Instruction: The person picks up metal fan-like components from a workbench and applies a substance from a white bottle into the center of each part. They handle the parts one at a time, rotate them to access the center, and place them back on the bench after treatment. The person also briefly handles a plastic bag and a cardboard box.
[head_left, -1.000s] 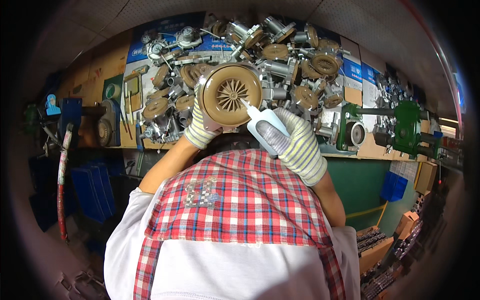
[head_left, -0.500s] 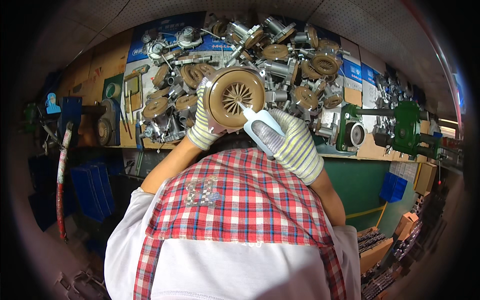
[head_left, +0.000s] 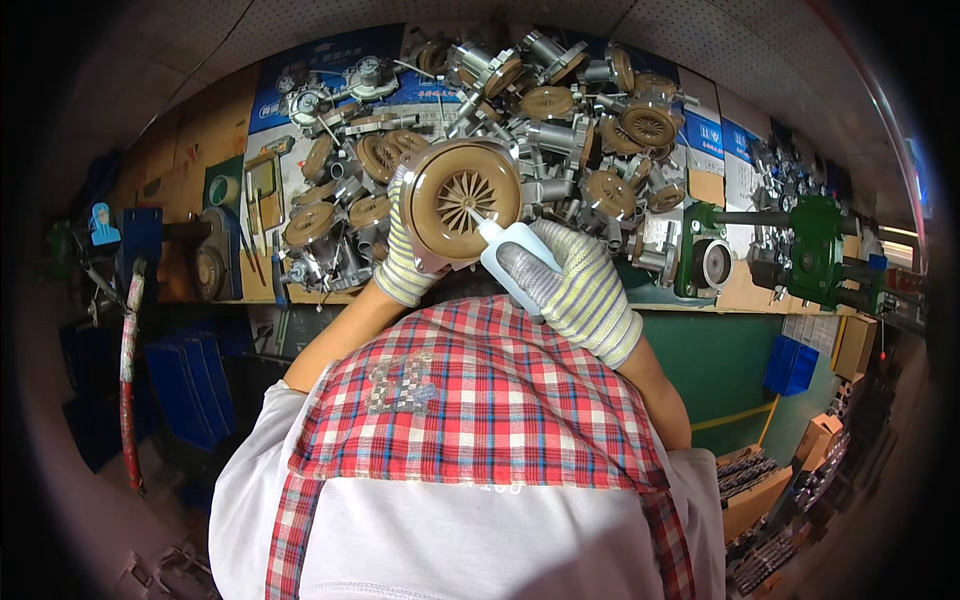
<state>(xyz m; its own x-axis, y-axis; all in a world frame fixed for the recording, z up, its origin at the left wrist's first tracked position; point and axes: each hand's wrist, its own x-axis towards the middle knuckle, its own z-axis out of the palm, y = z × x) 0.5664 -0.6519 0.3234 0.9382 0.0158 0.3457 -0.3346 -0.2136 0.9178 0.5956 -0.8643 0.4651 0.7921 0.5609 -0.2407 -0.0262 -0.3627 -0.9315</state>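
Observation:
In a striped glove, my left hand point(head_left: 402, 262) grips a round metal housing with a brown ribbed diaphragm point(head_left: 437, 222) on its face, tilted toward me. Its fingers are mostly hidden behind the housing. My right hand point(head_left: 575, 285), gloved too with a greyed thumb, is wrapped round a pale blue squeeze bottle point(head_left: 505, 262). The bottle's thin nozzle points up and left, its tip at the middle of the diaphragm's spokes. Whether any liquid comes out cannot be made out.
Similar metal housings with brown diaphragms point(head_left: 648, 126) lie heaped across the bench behind my hands. A green clamp fixture point(head_left: 815, 255) stands at right, a blue fixture with a red-and-white lever point(head_left: 128, 340) at left. Blue bins point(head_left: 190, 385) sit below, left.
The housing and the bottle have shifted slightly left together with both hands. The nozzle tip stays at the diaphragm's centre.

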